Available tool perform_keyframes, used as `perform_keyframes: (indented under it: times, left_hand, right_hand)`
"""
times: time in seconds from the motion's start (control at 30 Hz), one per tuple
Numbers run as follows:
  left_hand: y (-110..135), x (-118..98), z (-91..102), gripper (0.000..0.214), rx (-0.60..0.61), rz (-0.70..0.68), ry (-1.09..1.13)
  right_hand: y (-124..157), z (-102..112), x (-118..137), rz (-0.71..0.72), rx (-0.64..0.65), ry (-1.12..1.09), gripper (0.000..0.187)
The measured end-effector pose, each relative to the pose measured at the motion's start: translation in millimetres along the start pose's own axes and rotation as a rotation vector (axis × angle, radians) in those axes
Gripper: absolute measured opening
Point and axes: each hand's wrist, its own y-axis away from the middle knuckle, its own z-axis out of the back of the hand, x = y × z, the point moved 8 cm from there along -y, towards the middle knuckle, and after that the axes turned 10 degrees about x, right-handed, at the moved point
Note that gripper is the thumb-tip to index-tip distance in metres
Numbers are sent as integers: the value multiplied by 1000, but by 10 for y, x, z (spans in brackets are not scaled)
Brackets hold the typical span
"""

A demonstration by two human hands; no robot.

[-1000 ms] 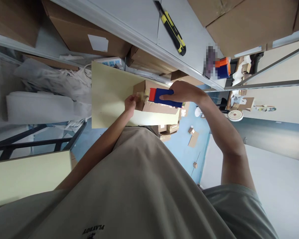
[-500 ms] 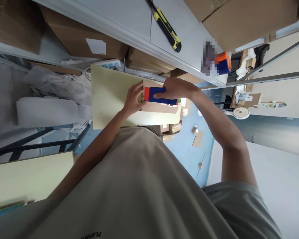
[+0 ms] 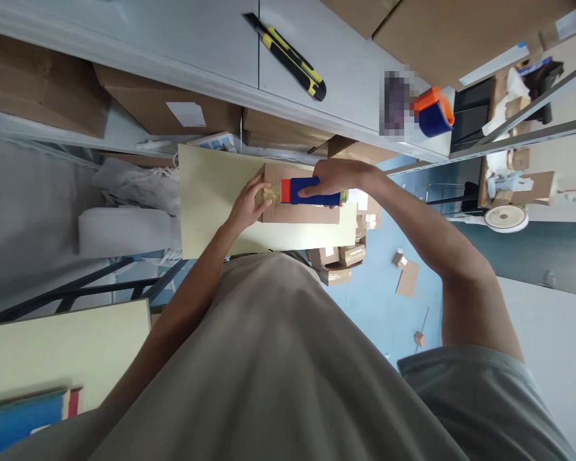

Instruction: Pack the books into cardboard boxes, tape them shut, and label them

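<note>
A brown cardboard box [image 3: 300, 214] lies lengthwise on the pale yellow board [image 3: 206, 205] in front of me. My right hand [image 3: 333, 179] is closed around a blue tape dispenser [image 3: 307, 191] with a red end, held on or just over the top of the box; I cannot tell if it touches. Shiny tape [image 3: 272, 194] shows at the box's left end. There, my left hand [image 3: 248, 203] rests with fingers stretched out and thumb apart, its fingertips at the tape and box edge.
On the grey shelf above lie a yellow-black utility knife [image 3: 288, 57], blade out, and an orange-blue tape dispenser [image 3: 433, 112]. Large cartons [image 3: 173, 96] fill the shelf below. Small boxes [image 3: 338, 256] are stacked past the board's right end. A fan [image 3: 506, 219] stands farther right.
My left hand has drawn back left to the box's end, and more of the box top shows there. The tape dispenser sits farther right along the box. My view has shifted slightly.
</note>
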Motion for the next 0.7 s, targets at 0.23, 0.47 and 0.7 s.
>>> perform_keyframes:
  times: [0.23,0.47,0.7]
  left_hand:
    - [26,63,-11,52,-16,111,-70]
    - [21,191,-66,56,-60,236,-65]
    - [28,186,-78,61,-144,349,-54]
  right_hand:
    - [415,19,-1244,54,-24,-45,70]
    - [512,-451,-2584,59,36,-110,75]
    - [-148,-910,-2912,269,102,-261,79]
